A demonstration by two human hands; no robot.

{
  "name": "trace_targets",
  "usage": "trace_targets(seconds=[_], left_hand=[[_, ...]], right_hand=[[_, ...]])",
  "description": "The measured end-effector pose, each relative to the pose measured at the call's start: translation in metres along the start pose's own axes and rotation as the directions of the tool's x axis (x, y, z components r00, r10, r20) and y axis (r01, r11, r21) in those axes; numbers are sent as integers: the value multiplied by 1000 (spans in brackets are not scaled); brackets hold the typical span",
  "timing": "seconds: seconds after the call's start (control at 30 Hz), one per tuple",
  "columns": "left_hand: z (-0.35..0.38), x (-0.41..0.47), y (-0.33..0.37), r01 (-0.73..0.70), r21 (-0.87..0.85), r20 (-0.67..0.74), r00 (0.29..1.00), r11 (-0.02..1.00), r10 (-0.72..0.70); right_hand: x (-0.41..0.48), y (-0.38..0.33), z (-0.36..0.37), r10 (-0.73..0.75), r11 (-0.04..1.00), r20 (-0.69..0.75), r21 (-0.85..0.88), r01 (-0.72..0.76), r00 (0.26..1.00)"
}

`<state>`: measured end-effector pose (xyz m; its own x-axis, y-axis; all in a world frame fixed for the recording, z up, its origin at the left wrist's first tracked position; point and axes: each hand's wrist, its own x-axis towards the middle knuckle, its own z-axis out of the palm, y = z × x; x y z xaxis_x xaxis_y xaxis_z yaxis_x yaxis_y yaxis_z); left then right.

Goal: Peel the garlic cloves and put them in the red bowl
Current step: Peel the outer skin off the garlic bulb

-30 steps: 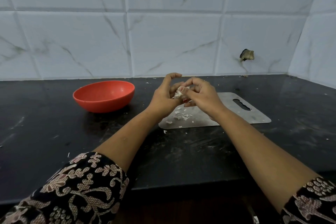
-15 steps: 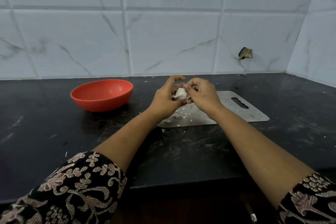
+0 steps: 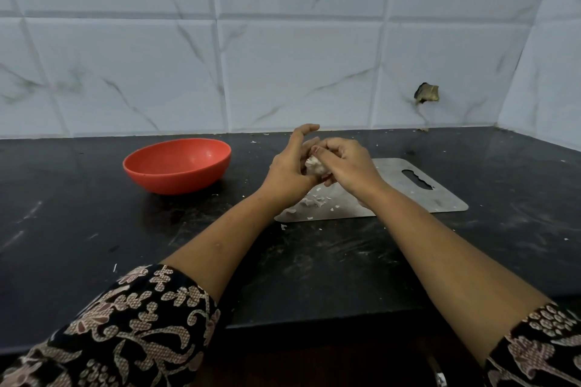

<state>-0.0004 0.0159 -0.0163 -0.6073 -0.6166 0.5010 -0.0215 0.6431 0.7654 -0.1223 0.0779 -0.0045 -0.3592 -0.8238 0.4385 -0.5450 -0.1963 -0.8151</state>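
A white garlic bulb (image 3: pixel 315 165) is held between both hands above the left part of a steel cutting board (image 3: pixel 440 201). My left hand (image 3: pixel 290 168) cups it from the left with its forefinger raised. My right hand (image 3: pixel 345 163) grips it from the right, fingers curled over the top, hiding most of it. The red bowl (image 3: pixel 177 165) stands on the black counter to the left of my hands, and nothing shows inside it.
Bits of white garlic skin (image 3: pixel 314 202) lie on the board below my hands, with a few flecks on the black counter (image 3: pixel 94 229) around it. A tiled wall runs behind, with a broken hole (image 3: pixel 426 93) at the right.
Both hands have stayed over the board, working the garlic; my right fingers now curl further over its top, covering more of it.
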Motion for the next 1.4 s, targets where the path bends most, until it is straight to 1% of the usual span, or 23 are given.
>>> trace_targets(seconds=[0.07,0.2,0.33,0.4,0.5,0.57,0.6,0.67,0.73,0.8,0.87,0.9,0.97,1.07,1.17,1.2,1.3,1.33,1.4], left_hand=[[1,1,0,-4,16,15,1000,1000,4],[1,1,-1,-28,31,50,998,999,26],[4,1,-5,-60,72,51,997,996,56],[5,1,-5,-76,91,33,997,993,73],[7,2,-6,-59,70,44,997,996,56],[7,2,-8,-40,62,60,998,997,37],[6,3,-9,-34,60,63,998,998,30],[4,4,-11,-20,55,45,999,998,18],[2,4,-13,1,49,32,999,999,-3],[-1,5,-14,23,67,59,998,997,-27],[-2,6,-16,50,74,101,993,996,-57],[-2,6,-17,49,74,120,991,996,-57],[-2,4,-15,30,96,142,989,995,-43],[-4,7,-10,-20,140,148,989,990,-1],[0,12,-19,-95,219,112,991,971,72],[2,13,-22,-94,247,97,993,965,72],[4,9,-17,10,255,21,1000,967,-16],[5,9,-14,18,241,-4,1000,970,-18],[5,9,-8,-28,250,-24,999,968,35]], right_hand=[[1,0,-1,-22,999,-27,-31,21,999],[3,0,-3,-54,992,-35,-113,50,998],[5,2,-2,-85,978,-85,-198,66,993],[5,1,0,-96,972,-105,-224,71,990],[5,3,3,-74,974,-126,-224,45,989],[5,7,4,-16,987,-109,-161,-1,994],[5,7,4,28,995,-83,-96,-36,996],[4,5,3,123,991,16,56,-123,992],[1,2,3,194,964,131,158,-213,972],[-2,0,4,253,911,243,266,-315,936],[-4,-3,6,274,854,304,360,-376,913],[-4,-4,7,267,850,293,377,-368,918],[-2,-4,7,247,863,228,391,-321,942],[0,-3,4,217,879,153,398,-261,964],[2,-1,4,197,905,57,372,-204,979],[4,1,4,190,918,27,349,-187,981],[8,5,6,164,956,-45,253,-148,985],[9,6,7,154,967,-70,217,-136,986],[11,9,7,127,985,-117,132,-111,985]])
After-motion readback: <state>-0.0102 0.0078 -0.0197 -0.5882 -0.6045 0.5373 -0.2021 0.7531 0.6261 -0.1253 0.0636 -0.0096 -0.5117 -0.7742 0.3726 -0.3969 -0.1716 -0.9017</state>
